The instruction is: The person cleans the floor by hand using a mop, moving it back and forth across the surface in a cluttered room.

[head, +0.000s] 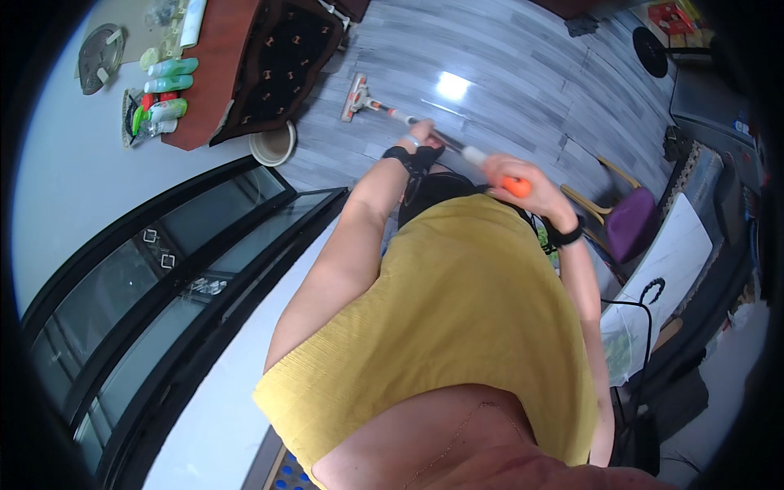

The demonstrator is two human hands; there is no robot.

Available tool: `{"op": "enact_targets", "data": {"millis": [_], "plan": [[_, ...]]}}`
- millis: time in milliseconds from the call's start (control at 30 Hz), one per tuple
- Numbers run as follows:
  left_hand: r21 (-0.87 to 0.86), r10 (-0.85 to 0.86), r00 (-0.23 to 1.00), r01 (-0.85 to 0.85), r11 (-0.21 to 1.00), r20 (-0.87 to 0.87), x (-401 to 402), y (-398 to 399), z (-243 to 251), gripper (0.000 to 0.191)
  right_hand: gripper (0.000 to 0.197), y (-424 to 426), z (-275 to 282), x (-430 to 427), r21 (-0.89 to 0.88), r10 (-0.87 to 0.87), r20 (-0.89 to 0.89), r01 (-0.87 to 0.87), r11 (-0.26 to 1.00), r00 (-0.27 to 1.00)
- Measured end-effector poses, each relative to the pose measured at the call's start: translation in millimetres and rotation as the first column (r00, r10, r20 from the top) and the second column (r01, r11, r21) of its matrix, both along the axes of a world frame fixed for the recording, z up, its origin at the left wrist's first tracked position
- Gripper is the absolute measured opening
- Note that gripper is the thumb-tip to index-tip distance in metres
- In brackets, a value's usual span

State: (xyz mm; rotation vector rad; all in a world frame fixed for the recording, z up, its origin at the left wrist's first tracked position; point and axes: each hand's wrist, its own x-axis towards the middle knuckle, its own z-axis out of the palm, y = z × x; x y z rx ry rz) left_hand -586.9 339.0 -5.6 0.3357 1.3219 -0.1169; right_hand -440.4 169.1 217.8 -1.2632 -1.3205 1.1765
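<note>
A long-handled floor mop slants across the view, its grey shaft (450,142) running from my body down to the floor. My left hand (424,135) grips the shaft partway along. Higher up, my right hand (520,174) is wrapped around the upper end by an orange knob (516,186) and a white grip section (473,155). The flat white-and-orange mop head (354,98) lies on grey wood-look flooring (490,73), a short way from a dark patterned cloth. Black bands circle both wrists.
Left of the mop head stand a white bucket (274,144) and a reddish-brown table (208,79) bearing several bottles. Black-framed glass doors (184,263) line my left. To my right are a purple-seated chair (634,225), a white tabletop (667,257) and a black cable (648,331).
</note>
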Motion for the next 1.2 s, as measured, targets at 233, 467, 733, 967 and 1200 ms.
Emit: {"op": "enact_targets", "data": {"millis": [233,467,733,967,1200], "plan": [[-0.135,-0.342,0.835,0.435,0.891,0.431,133,-197,46,0.024,0.016,-206,74,51,-0.158,-0.612,0.102,0.620,0.768,0.784],[-0.247,-0.413,0.695,0.641,0.726,0.589,238,-357,85,0.015,0.023,-278,104,43,0.209,-0.925,-0.078,0.913,0.350,0.372],[-0.372,-0.175,0.823,0.420,0.827,0.541,222,-285,95,0.009,0.028,-187,121,48,0.411,-0.792,-0.040,0.733,0.542,0.609],[-0.073,-0.004,0.914,0.037,0.997,0.406,173,-90,94,0.006,0.013,-52,82,53,0.415,-0.608,-0.009,0.557,0.720,0.794],[0.044,0.028,0.916,-0.050,0.998,0.400,149,68,54,0.016,0.011,76,22,57,0.311,-0.415,-0.151,0.441,0.842,0.897]]}}
